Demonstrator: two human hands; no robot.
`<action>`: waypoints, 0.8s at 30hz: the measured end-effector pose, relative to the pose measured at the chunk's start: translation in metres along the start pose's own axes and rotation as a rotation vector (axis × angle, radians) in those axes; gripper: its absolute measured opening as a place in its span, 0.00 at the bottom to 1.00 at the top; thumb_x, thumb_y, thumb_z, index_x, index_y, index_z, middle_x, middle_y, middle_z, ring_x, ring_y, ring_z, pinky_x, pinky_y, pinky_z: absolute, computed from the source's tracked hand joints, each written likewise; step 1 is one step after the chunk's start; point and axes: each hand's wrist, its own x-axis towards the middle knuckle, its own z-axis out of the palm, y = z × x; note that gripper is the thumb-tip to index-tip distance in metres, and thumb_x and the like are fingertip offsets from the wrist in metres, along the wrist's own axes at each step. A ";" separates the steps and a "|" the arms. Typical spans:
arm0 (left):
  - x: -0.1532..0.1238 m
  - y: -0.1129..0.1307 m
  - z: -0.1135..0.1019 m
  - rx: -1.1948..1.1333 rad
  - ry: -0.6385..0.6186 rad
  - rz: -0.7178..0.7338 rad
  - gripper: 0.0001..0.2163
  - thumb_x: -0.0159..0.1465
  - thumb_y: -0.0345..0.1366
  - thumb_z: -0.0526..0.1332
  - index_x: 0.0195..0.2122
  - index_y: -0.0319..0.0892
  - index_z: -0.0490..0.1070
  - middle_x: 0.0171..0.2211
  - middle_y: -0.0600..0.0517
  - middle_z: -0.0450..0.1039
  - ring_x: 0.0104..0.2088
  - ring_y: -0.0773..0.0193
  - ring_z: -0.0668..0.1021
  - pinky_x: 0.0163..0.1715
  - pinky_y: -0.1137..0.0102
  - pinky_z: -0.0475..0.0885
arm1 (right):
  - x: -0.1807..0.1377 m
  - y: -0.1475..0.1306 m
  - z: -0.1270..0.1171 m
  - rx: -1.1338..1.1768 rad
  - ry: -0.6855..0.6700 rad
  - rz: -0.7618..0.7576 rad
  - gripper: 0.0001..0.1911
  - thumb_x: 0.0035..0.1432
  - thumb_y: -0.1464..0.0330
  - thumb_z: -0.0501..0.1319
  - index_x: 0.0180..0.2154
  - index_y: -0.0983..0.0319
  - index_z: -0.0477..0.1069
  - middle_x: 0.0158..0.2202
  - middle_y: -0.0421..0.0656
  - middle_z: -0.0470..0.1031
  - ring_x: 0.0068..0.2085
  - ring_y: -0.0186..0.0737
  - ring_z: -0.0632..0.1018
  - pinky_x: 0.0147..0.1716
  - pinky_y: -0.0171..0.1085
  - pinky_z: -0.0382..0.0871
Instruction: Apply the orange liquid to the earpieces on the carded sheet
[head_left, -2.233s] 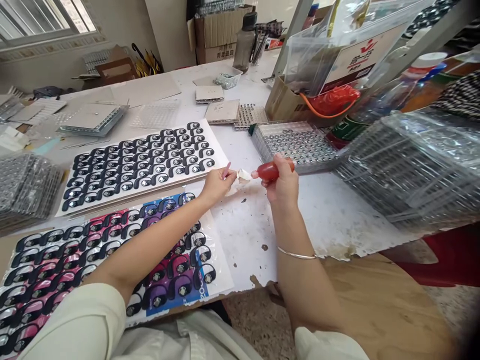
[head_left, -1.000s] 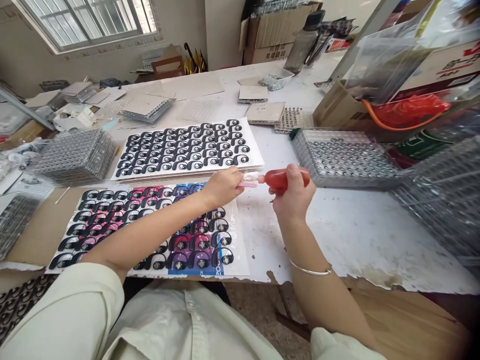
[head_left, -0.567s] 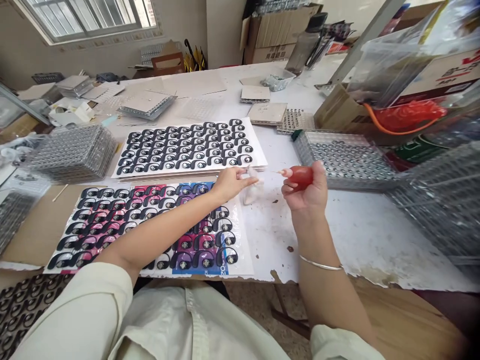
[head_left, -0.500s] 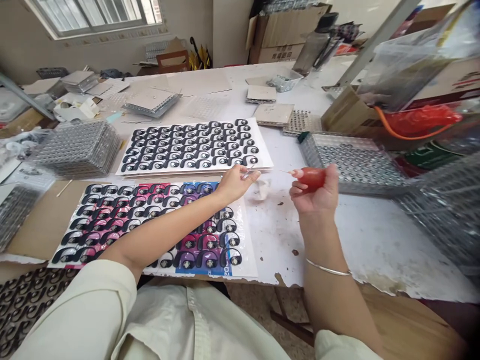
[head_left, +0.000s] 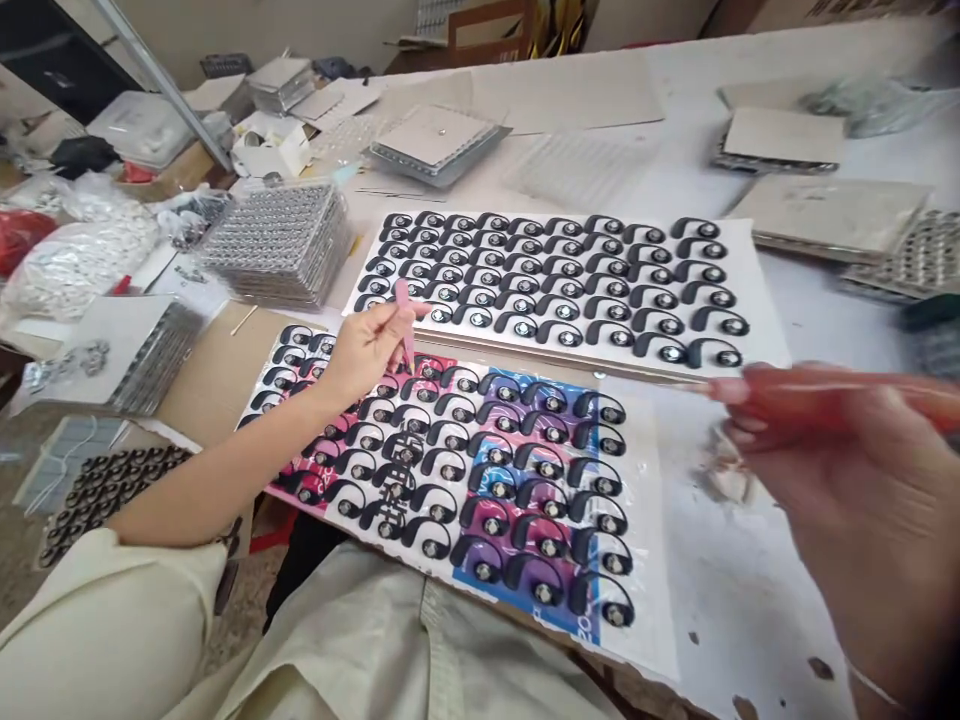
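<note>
My left hand (head_left: 369,345) is closed on a thin pink stick (head_left: 405,325), held upright over the near sheet of black ear-hook parts (head_left: 465,470), which lies on a pink, blue and purple printed card. Behind it sits a second white sheet of black ear hooks (head_left: 570,285). My right hand (head_left: 847,470), blurred by motion at the right, grips a red squeeze bottle (head_left: 840,390) whose thin nozzle points left. A crumpled white wad (head_left: 724,470) lies on the table just left of that hand.
A stack of clear blister trays (head_left: 277,240) stands at the left, with more trays and white bags further left. Flat cardboard squares (head_left: 817,210) and a tray stack (head_left: 439,140) lie at the back. Another tray of parts (head_left: 97,490) sits low at the left.
My view has swung left and down. My left hand has moved left with the pink stick, away from the wad, to over the coloured sheet. My right hand still holds the red bottle.
</note>
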 end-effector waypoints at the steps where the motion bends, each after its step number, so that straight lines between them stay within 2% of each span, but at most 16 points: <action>1: -0.003 -0.004 0.000 -0.040 -0.006 -0.021 0.18 0.66 0.50 0.56 0.44 0.40 0.75 0.21 0.54 0.70 0.19 0.70 0.72 0.21 0.75 0.70 | -0.001 -0.002 0.017 0.033 -0.100 0.072 0.24 0.26 0.49 0.72 0.18 0.63 0.77 0.22 0.54 0.74 0.19 0.40 0.71 0.14 0.41 0.59; 4: -0.012 -0.015 0.007 -0.103 -0.006 -0.023 0.16 0.65 0.47 0.59 0.39 0.37 0.75 0.27 0.50 0.75 0.25 0.66 0.79 0.28 0.72 0.76 | -0.005 0.000 0.065 0.112 -0.287 0.133 0.21 0.33 0.52 0.71 0.21 0.64 0.77 0.19 0.52 0.74 0.16 0.36 0.69 0.12 0.37 0.58; 8: -0.012 -0.028 0.018 -0.011 -0.021 0.055 0.12 0.65 0.42 0.60 0.36 0.39 0.76 0.34 0.48 0.78 0.33 0.64 0.81 0.36 0.70 0.78 | -0.008 0.011 0.112 0.176 -0.293 0.057 0.15 0.45 0.57 0.67 0.23 0.64 0.74 0.21 0.47 0.74 0.20 0.38 0.74 0.12 0.34 0.61; 11: -0.005 -0.035 0.022 0.151 -0.031 0.202 0.08 0.65 0.38 0.60 0.36 0.40 0.76 0.35 0.49 0.79 0.36 0.64 0.80 0.39 0.70 0.76 | -0.006 0.012 0.134 0.221 -0.296 -0.017 0.14 0.47 0.58 0.66 0.25 0.64 0.72 0.20 0.45 0.73 0.22 0.42 0.77 0.11 0.33 0.62; 14: 0.002 -0.039 0.024 0.266 -0.076 0.322 0.06 0.65 0.35 0.60 0.37 0.41 0.77 0.34 0.50 0.79 0.35 0.64 0.79 0.39 0.70 0.75 | -0.004 0.009 0.148 0.242 -0.283 -0.064 0.15 0.47 0.57 0.66 0.23 0.63 0.70 0.17 0.41 0.71 0.20 0.40 0.76 0.11 0.33 0.62; 17: 0.008 -0.041 0.026 0.324 -0.125 0.296 0.05 0.64 0.34 0.61 0.36 0.41 0.77 0.33 0.50 0.79 0.34 0.65 0.79 0.38 0.70 0.74 | -0.005 0.011 0.155 0.260 -0.256 -0.066 0.15 0.48 0.57 0.65 0.23 0.62 0.69 0.17 0.39 0.70 0.17 0.36 0.73 0.12 0.34 0.63; 21: 0.011 -0.044 0.028 0.336 -0.142 0.279 0.04 0.63 0.30 0.62 0.35 0.41 0.77 0.32 0.50 0.79 0.33 0.65 0.79 0.37 0.70 0.74 | -0.008 0.027 0.155 0.269 -0.277 -0.029 0.13 0.49 0.59 0.65 0.25 0.62 0.69 0.18 0.39 0.71 0.18 0.37 0.74 0.13 0.35 0.63; 24: 0.004 -0.043 0.026 0.349 -0.151 0.397 0.05 0.63 0.29 0.62 0.37 0.39 0.77 0.33 0.49 0.79 0.33 0.65 0.80 0.36 0.71 0.76 | -0.010 0.035 0.151 0.229 -0.295 -0.014 0.11 0.50 0.59 0.65 0.29 0.61 0.70 0.20 0.38 0.72 0.21 0.39 0.76 0.14 0.35 0.62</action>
